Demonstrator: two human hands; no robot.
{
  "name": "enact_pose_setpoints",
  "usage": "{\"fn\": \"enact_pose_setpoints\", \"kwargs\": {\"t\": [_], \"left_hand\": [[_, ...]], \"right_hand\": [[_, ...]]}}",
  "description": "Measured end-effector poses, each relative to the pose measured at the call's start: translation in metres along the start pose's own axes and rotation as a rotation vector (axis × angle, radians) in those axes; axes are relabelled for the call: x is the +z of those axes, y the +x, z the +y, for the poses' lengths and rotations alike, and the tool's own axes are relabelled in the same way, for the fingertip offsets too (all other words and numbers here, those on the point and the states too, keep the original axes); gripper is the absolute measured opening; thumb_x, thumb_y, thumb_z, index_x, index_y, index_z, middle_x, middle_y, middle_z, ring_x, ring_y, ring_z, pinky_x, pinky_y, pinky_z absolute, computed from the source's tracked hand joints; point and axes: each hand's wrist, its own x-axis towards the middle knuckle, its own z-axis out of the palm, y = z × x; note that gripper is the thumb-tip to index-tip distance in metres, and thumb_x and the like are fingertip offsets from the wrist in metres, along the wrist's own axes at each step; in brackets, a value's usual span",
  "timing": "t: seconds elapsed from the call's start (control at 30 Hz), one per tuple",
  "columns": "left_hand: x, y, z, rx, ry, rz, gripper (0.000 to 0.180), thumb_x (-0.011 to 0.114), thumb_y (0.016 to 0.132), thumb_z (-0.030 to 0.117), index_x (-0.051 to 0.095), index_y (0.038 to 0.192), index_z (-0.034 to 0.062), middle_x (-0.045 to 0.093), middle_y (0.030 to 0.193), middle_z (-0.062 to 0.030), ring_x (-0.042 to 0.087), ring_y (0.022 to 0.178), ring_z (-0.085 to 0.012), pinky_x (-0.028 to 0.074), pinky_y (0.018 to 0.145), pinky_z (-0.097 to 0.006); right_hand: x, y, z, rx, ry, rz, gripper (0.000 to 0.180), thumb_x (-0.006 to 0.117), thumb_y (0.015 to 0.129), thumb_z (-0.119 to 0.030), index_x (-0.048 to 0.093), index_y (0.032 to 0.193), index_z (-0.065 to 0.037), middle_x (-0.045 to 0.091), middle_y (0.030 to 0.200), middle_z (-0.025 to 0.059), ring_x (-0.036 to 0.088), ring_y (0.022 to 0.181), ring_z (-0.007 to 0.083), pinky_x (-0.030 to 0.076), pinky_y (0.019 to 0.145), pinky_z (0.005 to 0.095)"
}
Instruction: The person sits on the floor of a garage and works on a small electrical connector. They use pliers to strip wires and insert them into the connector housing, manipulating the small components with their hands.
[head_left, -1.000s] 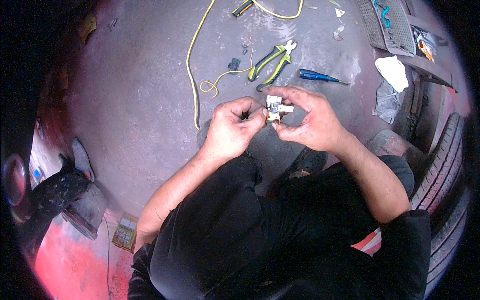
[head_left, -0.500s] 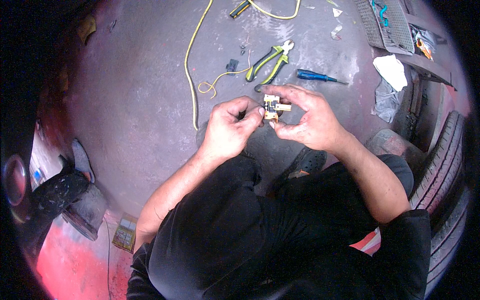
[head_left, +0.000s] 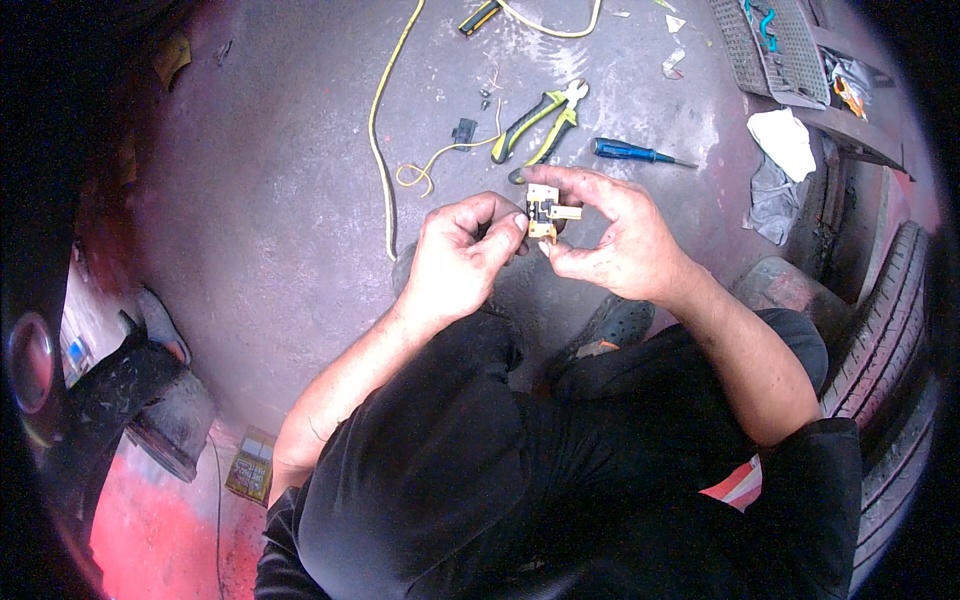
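Holding: both hands meet above the floor (head_left: 260, 220), in front of the person's knees, around one small part.
Floor: grey concrete, rough and stained, with red paint at the lower left.
Part: a small tan plastic block (head_left: 541, 208) with brass-coloured metal tabs and a dark slot; it sits between the fingertips of both hands, raised off the floor.
Right hand (head_left: 615, 240): grimy; thumb and fingers closed in a narrow pinch on the block's right side, the other fingers curved loosely above it.
Left hand (head_left: 460, 255): curled nearly closed, thumb and forefinger tips pressed at the block's left edge; whether they hold something tiny of their own cannot be told.
Wire: a thin yellow wire (head_left: 378, 130) runs in a long curve across the floor, with a small coil near the hands.
Tools: pliers (head_left: 540, 122) with green-and-black handles lie beyond the hands; a blue-handled screwdriver (head_left: 630, 152) lies just to their right.
Tyre: ribbed black rubber tyre (head_left: 885, 330) at the right edge.
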Motion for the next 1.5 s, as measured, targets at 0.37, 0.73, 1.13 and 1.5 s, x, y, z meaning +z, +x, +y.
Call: {"fn": "enact_pose_setpoints", "kwargs": {"t": [0.37, 0.73, 1.13, 1.5], "left_hand": [[0.001, -0.001, 0.002, 0.028, 0.018, 0.035, 0.016, 0.060, 0.094, 0.010, 0.064, 0.082, 0.0006, 0.062, 0.072, 0.0008, 0.053, 0.068, -0.0053, 0.044, 0.061, -0.025], [0.004, 0.003, -0.002, 0.107, 0.075, 0.121, 0.011, 0.064, 0.090, 0.008, 0.063, 0.084, -0.0011, 0.064, 0.074, -0.0033, 0.059, 0.072, -0.0082, 0.049, 0.066, -0.027], [0.007, 0.003, 0.013, 0.306, 0.224, 0.213, 0.013, 0.071, 0.086, 0.010, 0.064, 0.090, 0.0009, 0.069, 0.087, -0.0086, 0.066, 0.078, -0.0145, 0.054, 0.071, -0.032], [-0.002, 0.002, -0.004, 0.259, -0.099, 0.163, 0.015, 0.066, 0.092, 0.007, 0.067, 0.105, -0.0004, 0.069, 0.100, -0.0068, 0.062, 0.097, -0.0153, 0.050, 0.087, -0.030]], "right_hand": [[-0.001, 0.002, -0.005, 0.127, 0.029, -0.049, 0.050, 0.075, 0.069, 0.001, 0.060, 0.117, -0.003, 0.064, 0.106, 0.0051, 0.061, 0.095, 0.0136, 0.049, 0.090, 0.0319], [0.011, -0.002, 0.008, -0.047, 0.026, 0.107, 0.056, 0.072, 0.077, -0.004, 0.046, 0.126, -0.006, 0.069, 0.109, 0.0145, 0.067, 0.104, 0.0222, 0.052, 0.085, 0.0334], [0.014, -0.003, -0.001, -0.274, -0.552, 0.086, 0.059, 0.073, 0.075, -0.005, 0.049, 0.129, -0.005, 0.067, 0.099, 0.0131, 0.064, 0.084, 0.0313, 0.049, 0.078, 0.0396], [0.012, -0.001, -0.001, -0.058, -0.094, 0.115, 0.040, 0.075, 0.081, -0.010, 0.063, 0.117, 0.002, 0.064, 0.108, 0.0168, 0.065, 0.094, 0.0300, 0.053, 0.081, 0.0368]]}}
